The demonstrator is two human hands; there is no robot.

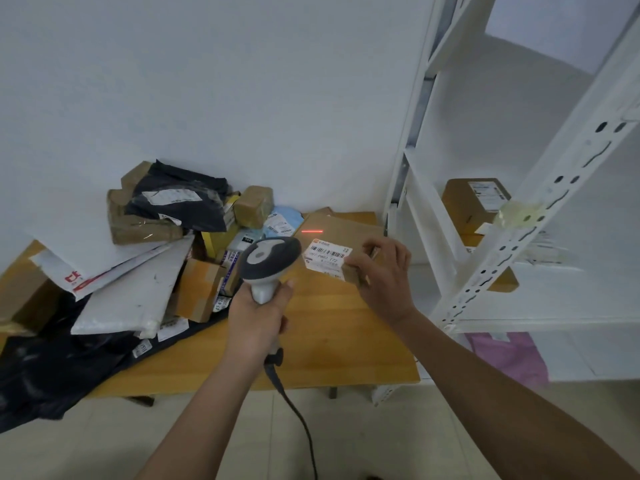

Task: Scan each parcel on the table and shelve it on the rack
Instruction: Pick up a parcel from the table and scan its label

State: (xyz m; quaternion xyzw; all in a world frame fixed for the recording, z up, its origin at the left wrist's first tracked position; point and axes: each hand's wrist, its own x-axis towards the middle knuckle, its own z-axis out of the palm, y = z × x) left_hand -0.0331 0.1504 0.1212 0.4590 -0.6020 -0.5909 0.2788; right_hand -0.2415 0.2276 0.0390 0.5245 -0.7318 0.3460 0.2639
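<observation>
My left hand (258,317) grips the handle of a grey and white barcode scanner (268,259), its head aimed away from me. My right hand (384,271) holds a small brown box (353,273) just right of the scanner head, above the wooden table (332,344). The box's white barcode label (327,259) faces up towards me. The scanner's red line (312,232) falls beyond the label, on a flat cardboard parcel (346,228) lying at the table's back right.
A heap of parcels (166,237) covers the table's left half: black and white mailers, taped brown boxes. The white metal rack (519,258) stands to the right with a labelled brown box (474,202) on one shelf and a pink bag (512,355) lower down. The scanner cable (298,417) hangs towards the floor.
</observation>
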